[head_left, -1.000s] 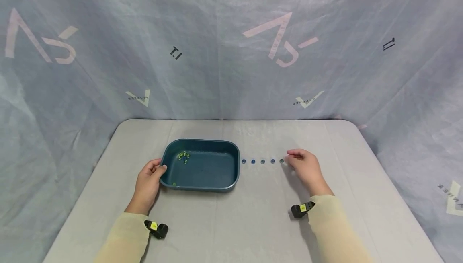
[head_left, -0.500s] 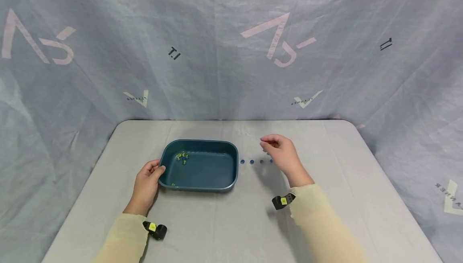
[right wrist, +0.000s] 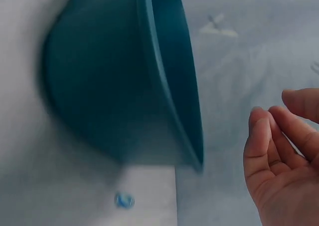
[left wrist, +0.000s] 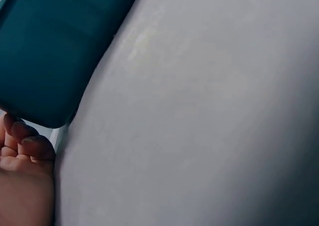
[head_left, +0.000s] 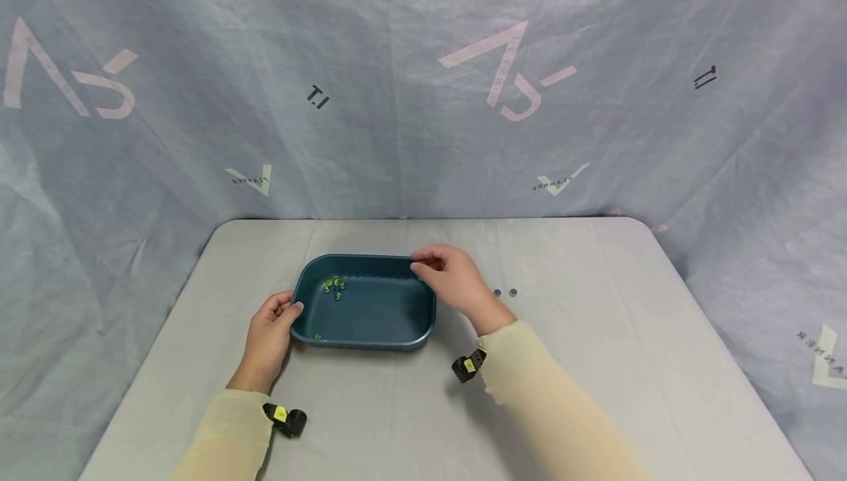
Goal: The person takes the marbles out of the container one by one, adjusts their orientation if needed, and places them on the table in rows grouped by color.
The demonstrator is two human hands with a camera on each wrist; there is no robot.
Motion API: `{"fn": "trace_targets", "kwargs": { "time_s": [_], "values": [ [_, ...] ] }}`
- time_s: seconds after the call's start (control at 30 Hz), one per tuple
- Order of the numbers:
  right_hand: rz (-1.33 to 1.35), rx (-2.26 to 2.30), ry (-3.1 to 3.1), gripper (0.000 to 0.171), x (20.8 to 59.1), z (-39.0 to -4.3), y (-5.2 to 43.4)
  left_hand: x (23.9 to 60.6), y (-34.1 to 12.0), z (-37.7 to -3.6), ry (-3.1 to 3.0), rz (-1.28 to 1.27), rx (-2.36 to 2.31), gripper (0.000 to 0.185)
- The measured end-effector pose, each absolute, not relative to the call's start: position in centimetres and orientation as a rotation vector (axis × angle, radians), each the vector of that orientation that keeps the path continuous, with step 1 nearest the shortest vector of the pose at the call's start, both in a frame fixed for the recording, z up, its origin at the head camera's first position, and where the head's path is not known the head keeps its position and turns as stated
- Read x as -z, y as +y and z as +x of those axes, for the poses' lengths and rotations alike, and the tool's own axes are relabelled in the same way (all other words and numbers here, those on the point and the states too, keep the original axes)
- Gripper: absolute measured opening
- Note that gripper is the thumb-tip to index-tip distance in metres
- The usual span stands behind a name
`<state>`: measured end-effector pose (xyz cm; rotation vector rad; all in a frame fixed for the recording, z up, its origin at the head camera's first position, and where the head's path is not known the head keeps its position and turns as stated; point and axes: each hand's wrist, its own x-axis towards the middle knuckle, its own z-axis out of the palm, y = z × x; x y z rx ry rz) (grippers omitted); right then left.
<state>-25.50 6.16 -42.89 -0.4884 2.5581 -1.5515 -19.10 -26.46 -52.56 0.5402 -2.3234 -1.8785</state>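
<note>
Tray (head_left: 377,315) sits right of left grip (head_left: 267,337); touching it

A dark teal rectangular basin (head_left: 377,315), yellow-green round beads (head_left: 336,283), a blue glassy bead (right wrist: 124,200), a pale grey table (head_left: 397,407), and a grey-blue fabric backdrop (head_left: 397,143) patterned pink, cream and black.

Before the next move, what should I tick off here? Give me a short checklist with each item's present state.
1. Left hand gripping the tray: ok, at its left end.
2. Right hand at the tray: ok, by the far right corner.
3. Item between the right hand's fingers: cannot tell; none shows.
4. Green marbles inside the tray: ok, toward its left end.
5. All marbles inside the tray: not ok; two marbles show on the table beyond the right wrist.
</note>
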Motion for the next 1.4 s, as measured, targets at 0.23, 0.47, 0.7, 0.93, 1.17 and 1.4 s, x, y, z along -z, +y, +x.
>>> {"fn": "trace_targets", "kwargs": {
  "time_s": [0.23,0.47,0.7,0.93,1.17,1.4],
  "values": [
    [-0.624,1.366,2.549,0.025,42.3,-25.8,2.5,52.3,-26.5,-19.1,-2.338,0.541,1.87,0.039],
    [-0.664,1.25,2.563,0.025,42.1,-26.3,-0.2,52.5,-26.4,-19.1,-2.316,0.536,1.89,0.035],
    [-0.661,1.266,2.51,0.024,42.1,-26.4,-2.9,52.3,-26.5,-18.9,-2.309,0.529,1.881,0.036],
    [-0.648,1.204,2.519,0.022,42.4,-26.6,-5.7,52.3,-26.4,-19.0,-2.296,0.521,1.903,0.037],
    [-0.652,1.071,2.556,0.024,43.3,-27.4,-7.3,52.3,-26.3,-18.9,-2.294,0.526,1.918,0.037],
    [-0.642,0.917,2.619,0.018,44.3,-27.8,-8.2,52.7,-26.5,-19.1,-2.286,0.508,1.911,0.037]
  ]
}}
